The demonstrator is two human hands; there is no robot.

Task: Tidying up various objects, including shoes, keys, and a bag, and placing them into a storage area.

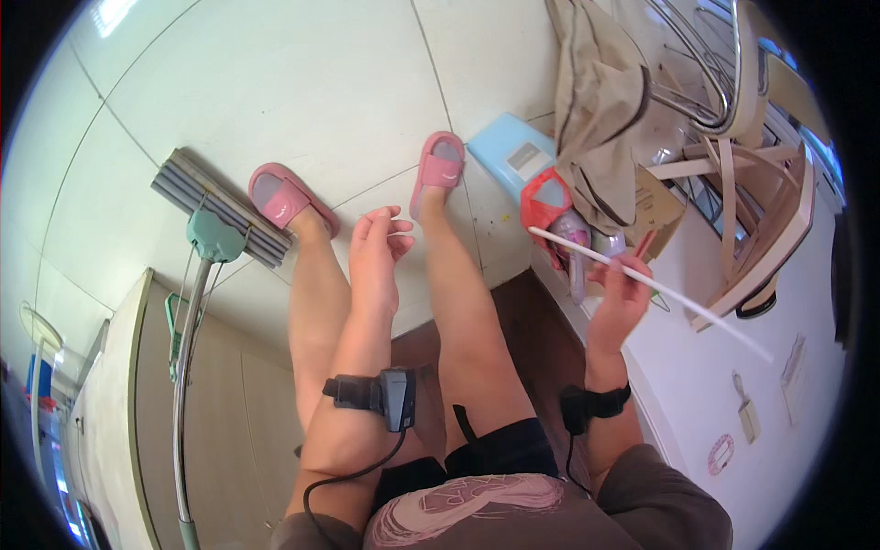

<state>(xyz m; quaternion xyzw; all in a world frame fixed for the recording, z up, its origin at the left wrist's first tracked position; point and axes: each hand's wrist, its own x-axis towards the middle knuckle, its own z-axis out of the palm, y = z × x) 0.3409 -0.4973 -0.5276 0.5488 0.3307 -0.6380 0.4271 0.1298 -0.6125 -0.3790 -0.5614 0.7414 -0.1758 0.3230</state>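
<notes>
My right hand grips a thin white rod at about its middle. The rod slants across the view, with one end over a red plastic bag and the other out to the right. My left hand hangs between my shins with its fingers loosely bent and apart, and I see nothing in it. To its left, a sponge mop leans with its grey ribbed head on the tiles, beside a pink slipper. The mop's metal pole runs down toward me.
A light blue box lies on the floor right of my foot. Beside it are a beige cloth bag, a cardboard box and clear plastic packages. Chairs crowd the right; a pale cabinet stands at left.
</notes>
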